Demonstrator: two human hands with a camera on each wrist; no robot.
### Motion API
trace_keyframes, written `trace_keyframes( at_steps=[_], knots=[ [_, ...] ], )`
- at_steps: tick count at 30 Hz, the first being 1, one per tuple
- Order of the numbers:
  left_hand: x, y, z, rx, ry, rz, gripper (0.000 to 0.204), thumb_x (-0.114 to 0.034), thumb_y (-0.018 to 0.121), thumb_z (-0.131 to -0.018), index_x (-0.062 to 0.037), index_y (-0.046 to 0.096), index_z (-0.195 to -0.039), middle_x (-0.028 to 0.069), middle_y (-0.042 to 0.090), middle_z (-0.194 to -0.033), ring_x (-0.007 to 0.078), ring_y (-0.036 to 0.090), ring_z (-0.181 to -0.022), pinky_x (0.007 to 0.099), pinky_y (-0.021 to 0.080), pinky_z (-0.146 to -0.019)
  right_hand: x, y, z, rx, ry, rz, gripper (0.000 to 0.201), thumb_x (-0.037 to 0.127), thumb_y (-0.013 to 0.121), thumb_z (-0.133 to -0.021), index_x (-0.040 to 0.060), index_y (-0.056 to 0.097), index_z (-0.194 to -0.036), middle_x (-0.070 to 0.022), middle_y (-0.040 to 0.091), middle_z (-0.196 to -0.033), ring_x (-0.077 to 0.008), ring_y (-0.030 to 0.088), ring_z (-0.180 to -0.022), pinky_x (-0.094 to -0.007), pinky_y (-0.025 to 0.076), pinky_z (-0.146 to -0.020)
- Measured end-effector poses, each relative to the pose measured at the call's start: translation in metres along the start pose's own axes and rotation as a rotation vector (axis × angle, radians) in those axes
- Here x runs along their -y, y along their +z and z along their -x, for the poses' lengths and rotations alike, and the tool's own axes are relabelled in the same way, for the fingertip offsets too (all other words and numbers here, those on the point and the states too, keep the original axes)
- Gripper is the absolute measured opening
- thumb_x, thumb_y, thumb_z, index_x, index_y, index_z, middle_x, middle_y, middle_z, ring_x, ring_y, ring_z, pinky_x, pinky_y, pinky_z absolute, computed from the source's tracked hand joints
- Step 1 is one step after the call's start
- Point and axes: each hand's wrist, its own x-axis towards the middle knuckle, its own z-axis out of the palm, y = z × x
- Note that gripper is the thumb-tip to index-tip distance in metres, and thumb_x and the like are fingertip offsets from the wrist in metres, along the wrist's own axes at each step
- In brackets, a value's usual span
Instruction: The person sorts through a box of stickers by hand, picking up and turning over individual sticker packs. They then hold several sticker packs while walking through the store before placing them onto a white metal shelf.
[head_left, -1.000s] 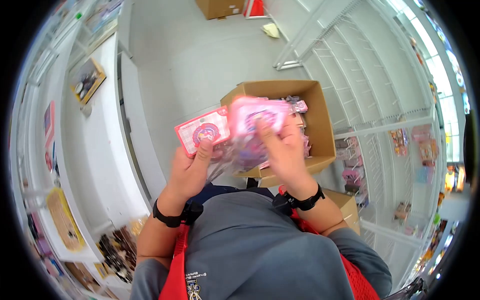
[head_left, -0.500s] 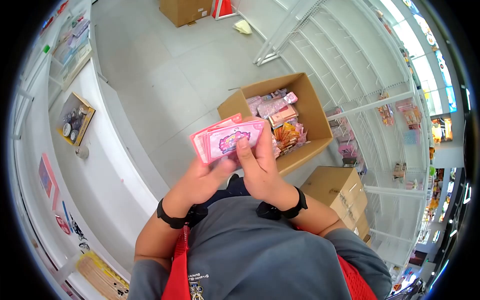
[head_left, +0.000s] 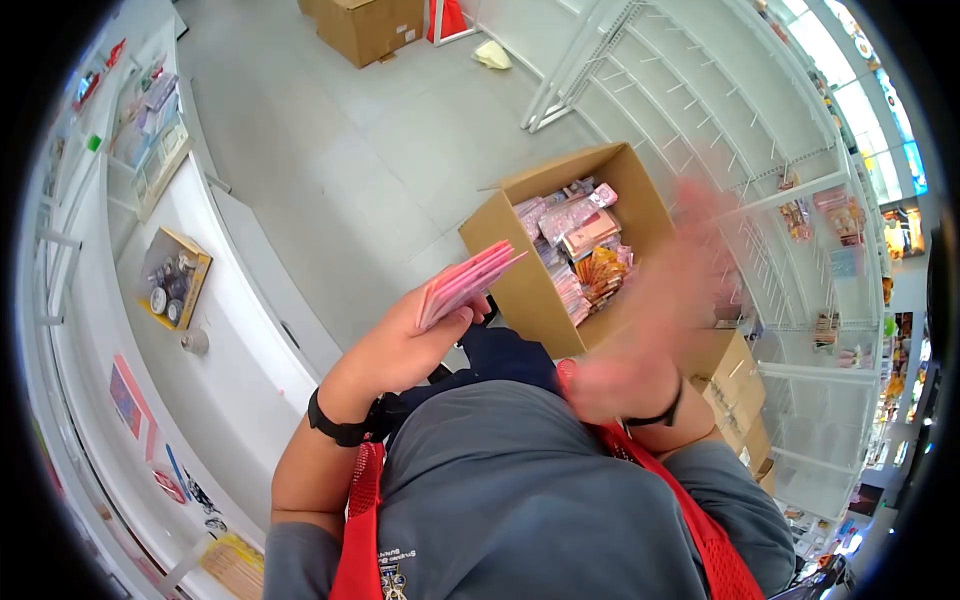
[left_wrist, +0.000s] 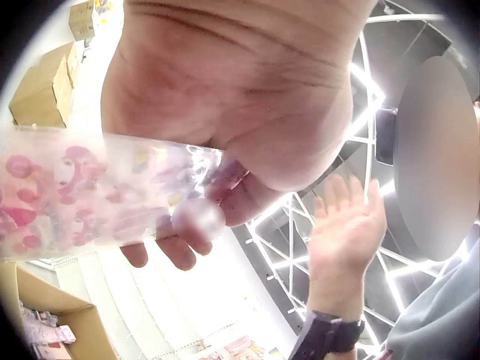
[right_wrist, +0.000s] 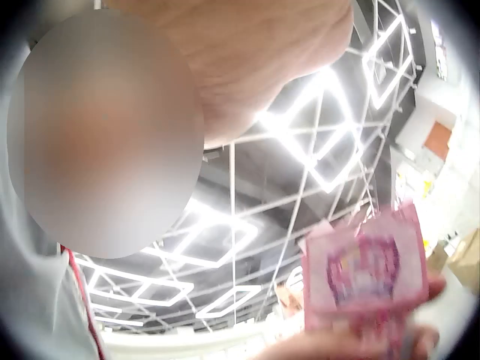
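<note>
My left hand (head_left: 405, 345) grips a stack of pink card-topped plastic packets (head_left: 468, 285) in front of my body, its thumb across the near face. In the left wrist view, the clear bag (left_wrist: 75, 191) with pink printed shapes runs out from under the palm. The right wrist view shows the top pink card (right_wrist: 364, 274) with a purple and pink emblem. Away to the right of the stack, my right hand (head_left: 645, 335) is motion-blurred and holds nothing. From the left wrist its fingers (left_wrist: 341, 199) appear straight, palm showing.
An open cardboard box (head_left: 508, 272) on the floor ahead holds many pink and orange packets. Closed cartons (head_left: 728, 385) stand to the right, beside a white wire rack (head_left: 690, 110) with hooks. On the left runs a white shelf (head_left: 240, 370) bearing a small box of jars (head_left: 172, 280).
Both hands were together on the packets; the right hand has let go and swung right. The left hand keeps the stack, now squared up and turned edge-on.
</note>
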Motion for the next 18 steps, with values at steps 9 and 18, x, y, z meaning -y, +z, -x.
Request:
trace_keyframes(
  at_steps=[9,18],
  knots=[
    [-0.036,-0.012,-0.108,-0.036,0.076,-0.570,0.053,-0.011,0.067,-0.093,-0.0007,0.055,-0.143,0.0183,0.066,-0.131,0.0337,0.064,-0.120,0.0403,0.051,-0.103,-0.077,-0.011,-0.053,0.266,0.191,0.310,0.068,0.036,0.082,-0.086,0.0011,0.057,-0.138,-0.0196,0.066,-0.129,-0.0397,0.064,-0.112,-0.0490,0.050,-0.101],
    [-0.036,-0.010,-0.238,0.078,-0.095,-0.461,0.045,-0.009,0.068,-0.087,0.0020,0.062,-0.130,0.0197,0.071,-0.117,0.0347,0.069,-0.108,0.0414,0.053,-0.096,-0.174,-0.065,-0.070,0.067,0.340,0.232,0.065,0.034,0.080,-0.087,0.0002,0.058,-0.138,-0.0205,0.064,-0.129,-0.0392,0.063,-0.114,-0.0466,0.051,-0.098]
  ],
)
